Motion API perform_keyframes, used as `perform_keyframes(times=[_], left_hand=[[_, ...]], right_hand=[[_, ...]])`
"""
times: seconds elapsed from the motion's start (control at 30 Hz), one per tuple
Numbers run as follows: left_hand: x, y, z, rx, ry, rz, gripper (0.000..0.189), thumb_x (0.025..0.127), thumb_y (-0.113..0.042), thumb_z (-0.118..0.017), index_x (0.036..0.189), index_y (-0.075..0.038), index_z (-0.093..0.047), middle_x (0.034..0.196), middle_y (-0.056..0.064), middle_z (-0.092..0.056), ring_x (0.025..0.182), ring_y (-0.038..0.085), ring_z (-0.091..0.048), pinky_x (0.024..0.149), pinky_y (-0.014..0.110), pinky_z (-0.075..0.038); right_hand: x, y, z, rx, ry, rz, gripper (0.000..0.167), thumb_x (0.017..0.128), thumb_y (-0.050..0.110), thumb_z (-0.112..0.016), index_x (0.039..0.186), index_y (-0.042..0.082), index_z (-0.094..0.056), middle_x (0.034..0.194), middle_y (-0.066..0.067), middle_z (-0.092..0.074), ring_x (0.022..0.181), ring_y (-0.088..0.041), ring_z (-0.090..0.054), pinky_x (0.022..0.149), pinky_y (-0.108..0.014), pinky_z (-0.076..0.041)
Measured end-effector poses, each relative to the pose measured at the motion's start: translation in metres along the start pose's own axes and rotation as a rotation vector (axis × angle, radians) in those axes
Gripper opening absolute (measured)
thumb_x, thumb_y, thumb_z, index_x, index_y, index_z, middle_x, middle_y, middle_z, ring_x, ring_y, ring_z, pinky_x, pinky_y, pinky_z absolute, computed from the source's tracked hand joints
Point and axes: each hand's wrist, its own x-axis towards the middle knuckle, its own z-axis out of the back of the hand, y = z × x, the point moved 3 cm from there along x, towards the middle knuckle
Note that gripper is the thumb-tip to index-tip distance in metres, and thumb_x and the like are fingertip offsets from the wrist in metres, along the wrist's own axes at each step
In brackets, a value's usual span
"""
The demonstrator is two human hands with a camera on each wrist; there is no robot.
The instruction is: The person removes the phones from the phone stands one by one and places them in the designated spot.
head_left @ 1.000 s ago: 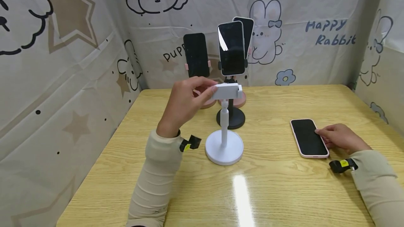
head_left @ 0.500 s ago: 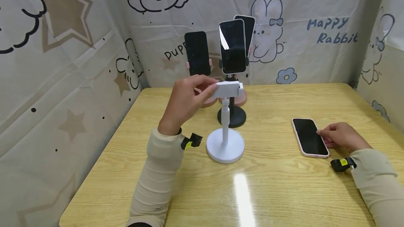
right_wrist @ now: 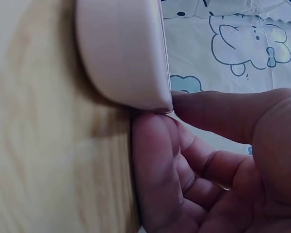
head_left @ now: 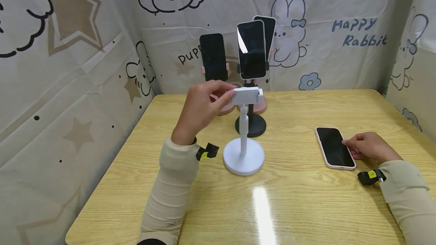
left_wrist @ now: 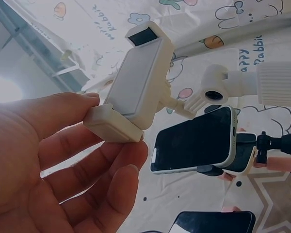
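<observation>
In the head view a white phone stand (head_left: 243, 158) with a round base stands upright at the middle of the table. My left hand (head_left: 201, 109) pinches the left end of its clamp (head_left: 246, 96). The left wrist view has thumb and fingers around that end of the clamp (left_wrist: 136, 80), which holds no phone. Off to the right lies a phone (head_left: 335, 148) in a pale pink case, dark screen up. My right hand (head_left: 372, 146) pinches its right edge; in the right wrist view the thumb is on the screen side and a finger is at the case's underside edge.
Behind the white stand, a black stand (head_left: 257, 126) holds a phone (head_left: 252, 50). Two pink stands farther back carry a phone (head_left: 213, 56) and a partly covered phone (head_left: 270, 29). Printed cloth (head_left: 354, 63) borders the wooden table (head_left: 289, 199) at the back and sides.
The head view has shifted slightly, so the scene sits a little higher and to the right. Both hands keep their holds on the white stand's clamp and the pink-cased phone.
</observation>
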Motion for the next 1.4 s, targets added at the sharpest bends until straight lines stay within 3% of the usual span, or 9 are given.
perform_keyframes(times=[0.27,0.43,0.53,0.7,0.8,0.87,1.03,1.2,1.4], left_hand=[[0.002,0.002,-0.001,-0.029,0.018,0.005,0.02,0.093,-0.022,-0.066,0.108,-0.009,-0.071,0.1,0.004,-0.07,0.079,0.015,-0.06,0.071,0.028,-0.052],[0.004,0.011,-0.001,-0.071,0.073,0.007,0.026,0.093,-0.026,-0.065,0.115,-0.011,-0.067,0.095,0.002,-0.069,0.079,0.013,-0.061,0.072,0.028,-0.052],[0.005,0.019,-0.002,-0.138,0.199,0.018,0.043,0.09,-0.03,-0.069,0.129,-0.013,-0.058,0.097,0.003,-0.066,0.082,0.015,-0.061,0.075,0.032,-0.053],[0.003,0.041,-0.014,-0.177,0.525,0.119,0.069,0.084,-0.033,-0.076,0.142,-0.018,-0.042,0.114,0.006,-0.06,0.101,0.019,-0.063,0.088,0.036,-0.052],[0.004,0.05,-0.028,-0.151,0.612,0.12,0.067,0.081,-0.029,-0.079,0.139,-0.017,-0.047,0.119,0.008,-0.06,0.104,0.023,-0.063,0.088,0.035,-0.053],[0.006,0.054,-0.036,-0.152,0.609,0.1,0.066,0.08,-0.025,-0.081,0.137,-0.015,-0.05,0.116,0.01,-0.062,0.098,0.023,-0.065,0.084,0.033,-0.054],[0.009,0.054,-0.048,-0.184,0.531,0.083,0.063,0.078,-0.016,-0.082,0.134,-0.016,-0.053,0.1,0.008,-0.069,0.085,0.017,-0.068,0.077,0.029,-0.055],[0.01,0.05,-0.049,-0.221,0.475,0.119,0.059,0.077,-0.011,-0.082,0.13,-0.013,-0.055,0.099,0.006,-0.07,0.086,0.018,-0.068,0.079,0.031,-0.055],[0.009,0.048,-0.051,-0.288,0.474,0.136,0.06,0.078,-0.006,-0.08,0.132,-0.011,-0.054,0.103,0.007,-0.07,0.09,0.022,-0.069,0.081,0.031,-0.056]], right_hand=[[-0.001,0.001,0.0,0.004,0.001,-0.013,0.031,0.098,0.028,-0.057,0.093,-0.003,-0.059,0.072,-0.001,-0.054,0.063,-0.011,-0.056,0.059,-0.024,-0.053],[-0.002,0.001,0.0,0.001,0.002,0.0,0.031,0.097,0.028,-0.057,0.091,-0.003,-0.059,0.072,0.0,-0.055,0.063,-0.011,-0.056,0.058,-0.024,-0.053],[-0.001,0.002,0.001,-0.001,0.001,0.003,0.032,0.096,0.029,-0.058,0.091,-0.002,-0.06,0.071,0.0,-0.055,0.063,-0.011,-0.057,0.058,-0.024,-0.053],[0.001,0.001,0.002,-0.003,-0.003,-0.003,0.032,0.095,0.03,-0.059,0.091,-0.002,-0.06,0.07,0.001,-0.056,0.062,-0.011,-0.057,0.058,-0.024,-0.052],[0.001,0.0,0.002,0.001,-0.003,-0.005,0.031,0.096,0.028,-0.059,0.091,-0.003,-0.059,0.071,0.0,-0.056,0.062,-0.011,-0.056,0.058,-0.024,-0.053],[0.0,0.0,0.001,0.009,-0.002,-0.006,0.03,0.096,0.027,-0.058,0.092,-0.003,-0.059,0.071,0.0,-0.055,0.063,-0.011,-0.056,0.058,-0.024,-0.053],[-0.001,0.002,0.0,0.005,0.001,0.001,0.031,0.096,0.028,-0.058,0.092,-0.003,-0.059,0.072,0.0,-0.055,0.063,-0.011,-0.056,0.059,-0.024,-0.053],[-0.001,0.003,0.001,0.001,-0.004,0.002,0.032,0.096,0.029,-0.058,0.091,-0.002,-0.06,0.07,0.0,-0.055,0.062,-0.011,-0.056,0.058,-0.024,-0.053],[-0.002,0.001,-0.001,0.016,0.0,0.0,0.032,0.097,0.028,-0.058,0.093,-0.003,-0.059,0.071,0.0,-0.055,0.063,-0.011,-0.056,0.058,-0.024,-0.053]])
